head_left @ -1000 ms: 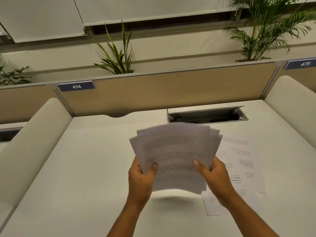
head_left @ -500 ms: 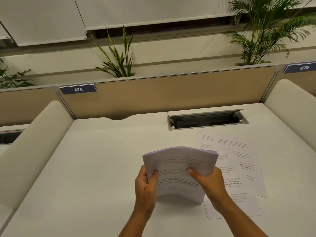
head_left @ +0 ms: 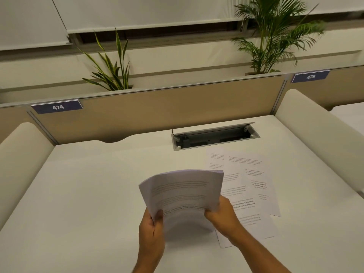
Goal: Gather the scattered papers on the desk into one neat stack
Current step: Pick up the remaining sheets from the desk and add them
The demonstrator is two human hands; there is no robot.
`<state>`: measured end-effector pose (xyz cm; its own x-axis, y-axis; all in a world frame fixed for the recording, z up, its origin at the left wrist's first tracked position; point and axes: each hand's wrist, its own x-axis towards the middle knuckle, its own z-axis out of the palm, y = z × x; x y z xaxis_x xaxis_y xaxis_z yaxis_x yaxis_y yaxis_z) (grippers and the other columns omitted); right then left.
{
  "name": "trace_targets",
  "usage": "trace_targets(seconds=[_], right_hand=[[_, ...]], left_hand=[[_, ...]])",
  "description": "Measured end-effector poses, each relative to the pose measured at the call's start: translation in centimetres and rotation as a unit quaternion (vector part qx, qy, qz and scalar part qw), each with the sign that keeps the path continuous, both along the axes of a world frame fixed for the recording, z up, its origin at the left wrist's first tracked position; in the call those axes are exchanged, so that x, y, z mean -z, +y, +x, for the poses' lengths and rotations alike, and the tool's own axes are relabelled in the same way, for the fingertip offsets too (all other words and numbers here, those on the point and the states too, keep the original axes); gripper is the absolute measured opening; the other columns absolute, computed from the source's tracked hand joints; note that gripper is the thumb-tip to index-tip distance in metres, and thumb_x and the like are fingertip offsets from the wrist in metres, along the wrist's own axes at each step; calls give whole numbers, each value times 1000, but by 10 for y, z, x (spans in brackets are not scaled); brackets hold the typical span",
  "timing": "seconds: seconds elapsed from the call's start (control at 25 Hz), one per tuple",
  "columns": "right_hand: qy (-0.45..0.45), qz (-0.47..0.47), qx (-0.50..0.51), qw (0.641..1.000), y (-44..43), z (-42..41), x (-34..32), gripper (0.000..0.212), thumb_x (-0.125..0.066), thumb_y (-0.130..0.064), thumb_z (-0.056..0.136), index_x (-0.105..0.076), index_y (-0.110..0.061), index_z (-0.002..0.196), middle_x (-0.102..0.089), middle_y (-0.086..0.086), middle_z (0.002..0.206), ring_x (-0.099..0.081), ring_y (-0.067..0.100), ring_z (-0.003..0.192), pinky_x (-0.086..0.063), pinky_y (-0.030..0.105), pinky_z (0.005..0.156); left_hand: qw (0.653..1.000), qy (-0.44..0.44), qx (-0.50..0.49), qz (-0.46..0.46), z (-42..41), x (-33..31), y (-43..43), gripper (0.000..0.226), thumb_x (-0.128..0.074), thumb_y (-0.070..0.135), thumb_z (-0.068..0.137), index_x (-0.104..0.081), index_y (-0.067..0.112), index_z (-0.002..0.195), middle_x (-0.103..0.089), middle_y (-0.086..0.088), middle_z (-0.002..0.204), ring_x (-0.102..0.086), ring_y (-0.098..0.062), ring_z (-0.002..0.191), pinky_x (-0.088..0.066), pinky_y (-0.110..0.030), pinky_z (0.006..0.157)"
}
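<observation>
A bundle of printed white papers [head_left: 183, 194] stands on its lower edge on the white desk [head_left: 88, 194], bowed over at the top with the edges nearly lined up. My left hand [head_left: 151, 233] grips its lower left side and my right hand [head_left: 222, 215] grips its lower right side. Several loose printed sheets [head_left: 254, 186] lie flat and overlapping on the desk just right of the bundle, partly hidden by my right hand and forearm.
An open cable hatch [head_left: 214, 137] is set in the desk behind the loose sheets. A tan divider panel [head_left: 167, 115] closes the back, with padded cream side screens left [head_left: 21, 164] and right [head_left: 319, 138]. Plants [head_left: 112, 69] stand beyond the divider.
The papers were fanned out and held up in the air; now both hands have lowered them to the desk on edge, squared together and bowed forward.
</observation>
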<state>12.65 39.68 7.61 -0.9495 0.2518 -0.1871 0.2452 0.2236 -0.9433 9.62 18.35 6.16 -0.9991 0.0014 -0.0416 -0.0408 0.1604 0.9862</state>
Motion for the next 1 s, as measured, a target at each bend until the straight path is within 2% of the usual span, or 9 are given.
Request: trace_targets(seconds=[0.08, 0.16, 0.2, 0.28, 0.4, 0.48, 0.64, 0.8, 1.0], right_hand=[[-53, 70, 20, 996, 31, 0, 16, 49, -71, -8, 91, -58, -33, 131, -68, -7, 123, -68, 14, 100, -59, 19, 75], [-118, 129, 133, 976, 74, 1, 31, 59, -73, -15, 88, -51, -24, 141, -62, 2, 135, -67, 21, 107, -58, 34, 88], [-152, 165, 186, 957, 97, 2, 37, 65, -76, -24, 86, -49, -20, 144, -59, 7, 140, -65, 28, 116, -55, 46, 98], [-236, 251, 232, 910, 136, 4, 46, 86, -81, -52, 77, -46, -15, 147, -53, 14, 148, -55, 38, 132, -46, 55, 109], [-339, 329, 223, 852, 170, 1, 52, 124, -74, -86, 56, -41, -8, 147, -47, 16, 151, -48, 39, 137, -42, 55, 108], [-370, 351, 222, 831, 178, -6, 59, 140, -68, -95, 46, -34, -7, 150, -46, 17, 151, -46, 38, 137, -41, 54, 109], [-378, 383, 202, 818, 176, -34, 61, 140, -75, -88, 46, -30, -11, 153, -45, 18, 150, -45, 37, 138, -41, 54, 109], [-394, 342, 201, 829, 183, -58, 56, 140, -87, -72, 52, -19, -10, 157, -46, 19, 153, -47, 38, 140, -37, 56, 113], [-366, 206, 250, 873, 200, -66, 64, 100, -97, -48, 51, -43, -13, 128, -63, 15, 124, -63, 40, 116, -45, 53, 104]], left_hand=[[1000, 3, -21, -9, -5, 1, -6, 24, -50, 10, 109, -66, 17, 126, -75, 2, 112, -71, -20, 105, -57, -16, 74], [999, 1, -46, 2, -15, -2, -16, 25, -52, 11, 109, -66, 15, 130, -75, 2, 115, -71, -19, 105, -56, -26, 80], [998, -9, -58, 10, -20, -1, -21, 25, -53, 12, 109, -66, 15, 131, -75, 2, 115, -71, -20, 105, -57, -31, 83], [996, -45, -76, 16, -29, 5, -31, 26, -54, 13, 109, -65, 17, 132, -73, 1, 116, -70, -23, 105, -57, -40, 90], [989, -118, -84, -15, -38, 30, -46, 30, -55, 10, 108, -65, 18, 135, -73, -8, 124, -68, -33, 113, -54, -53, 106], [983, -161, -79, -28, -38, 41, -47, 29, -56, 6, 107, -66, 21, 129, -73, -11, 123, -68, -37, 113, -52, -56, 109], [975, -206, -68, -46, -33, 43, -43, 26, -56, 4, 106, -64, 24, 122, -74, -3, 103, -70, -35, 102, -54, -52, 104], [972, -212, -69, -75, -33, 43, -42, 23, -57, 4, 105, -65, 21, 118, -74, -13, 107, -70, -37, 99, -56, -52, 100], [972, -205, -57, -100, -33, 42, -45, 24, -58, 3, 104, -68, 17, 121, -75, -16, 106, -71, -36, 96, -55, -49, 94]])
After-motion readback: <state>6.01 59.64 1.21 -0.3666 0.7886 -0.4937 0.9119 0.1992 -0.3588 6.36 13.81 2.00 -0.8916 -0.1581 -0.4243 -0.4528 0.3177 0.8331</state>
